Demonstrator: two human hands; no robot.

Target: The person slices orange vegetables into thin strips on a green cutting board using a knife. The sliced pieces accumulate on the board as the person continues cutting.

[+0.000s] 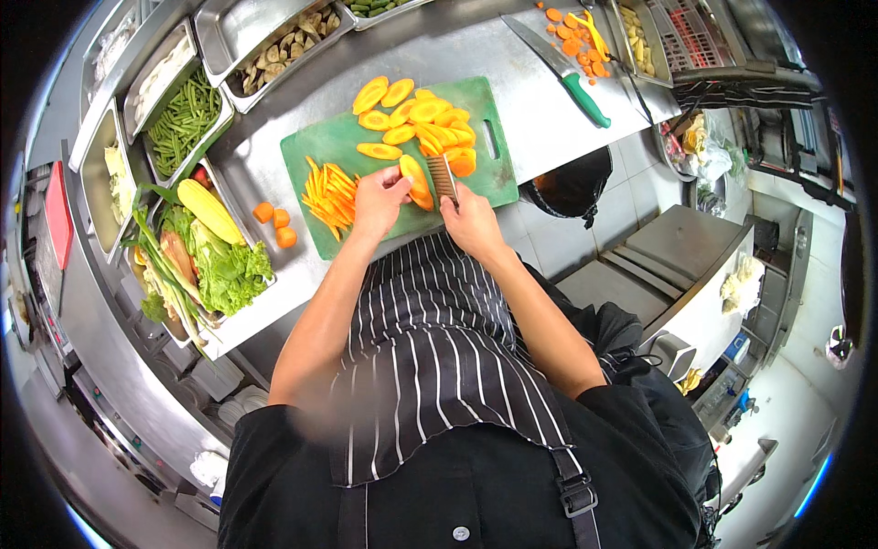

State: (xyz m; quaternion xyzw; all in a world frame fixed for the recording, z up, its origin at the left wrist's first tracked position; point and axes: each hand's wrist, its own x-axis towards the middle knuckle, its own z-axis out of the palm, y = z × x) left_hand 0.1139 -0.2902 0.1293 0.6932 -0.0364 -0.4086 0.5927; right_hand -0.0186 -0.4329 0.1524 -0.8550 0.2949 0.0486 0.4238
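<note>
My left hand (381, 197) pinches some carrot slices (416, 180) near the front of a green cutting board (492, 182). In my right hand (472, 218) is a crinkle cutter with a ridged metal blade (440, 176), close to the right of those slices; whether blade and carrot touch, I cannot tell. Oval carrot slices (429, 110) lie spread and overlapping over the board's back part, a few past its back edge. A pile of carrot sticks (332, 195) rests on the board left of my left hand.
Carrot chunks (281, 218) sit left of the board, beside a tray of lettuce (230, 274) and corn (210, 211). A green-handled knife (579, 96) and a yellow peeler (595, 38) lie back right. Steel pans hold green beans (185, 127) and other vegetables. A black-lined bin (573, 182) stands below the counter edge.
</note>
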